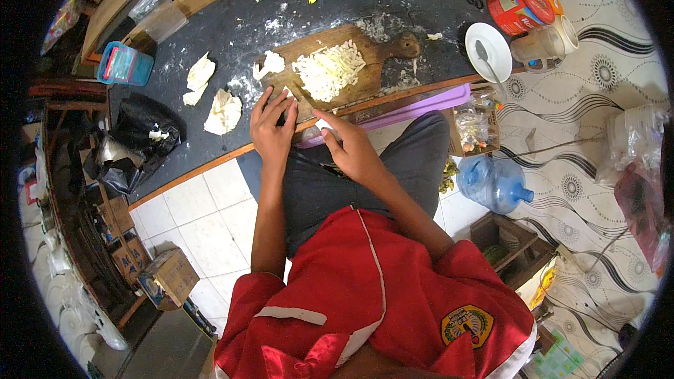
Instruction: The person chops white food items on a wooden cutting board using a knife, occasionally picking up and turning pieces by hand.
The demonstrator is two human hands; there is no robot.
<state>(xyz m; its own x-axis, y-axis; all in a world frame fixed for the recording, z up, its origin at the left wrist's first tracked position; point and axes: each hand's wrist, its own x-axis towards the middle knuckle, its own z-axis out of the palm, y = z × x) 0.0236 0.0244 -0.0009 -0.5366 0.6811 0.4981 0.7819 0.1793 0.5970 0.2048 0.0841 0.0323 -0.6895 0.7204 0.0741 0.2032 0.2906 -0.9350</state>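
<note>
A wooden cutting board (pixel 376 76) with a round handle lies on the black table, bearing a heap of chopped pale vegetable strips (pixel 329 69) and a white piece (pixel 273 65) at its left end. My left hand (pixel 274 125) rests at the board's near left edge, fingertips on a small white piece (pixel 289 93). Close by, my right hand (pixel 350 147) grips a knife by its white handle (pixel 324 125); the blade is hard to make out. Two pale leafy pieces (pixel 223 111) (pixel 200 73) lie left of the board.
A white bowl with a spoon (pixel 488 52), a red tin (pixel 518 8) and a clear mug (pixel 534 52) stand at the right. A black plastic bag (pixel 142 142) and a blue container (pixel 125 63) are at the left. A purple tray (pixel 416 108) shows below the table edge.
</note>
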